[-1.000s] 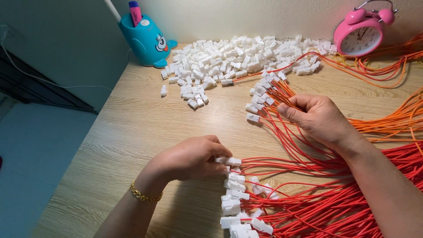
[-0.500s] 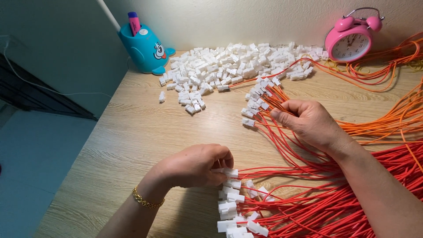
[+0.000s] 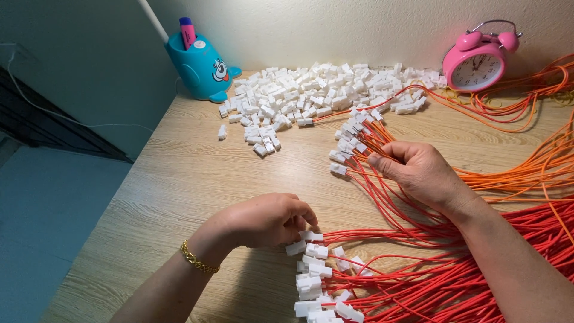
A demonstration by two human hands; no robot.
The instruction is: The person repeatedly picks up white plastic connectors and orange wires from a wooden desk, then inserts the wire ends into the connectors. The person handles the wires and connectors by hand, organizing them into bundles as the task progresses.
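— So, the hands?
— Left hand (image 3: pixel 263 220) pinches a white connector (image 3: pixel 295 247) near the table's front edge; right hand (image 3: pixel 418 170) grips red wires (image 3: pixel 382 197).
— Open room?
— Bare wooden table (image 3: pixel 167 197) leftward.

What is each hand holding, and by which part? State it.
The right hand grips a bundle of red wires just behind their white connectors. The left hand pinches a white connector on a wire end; the exact grip is hidden.
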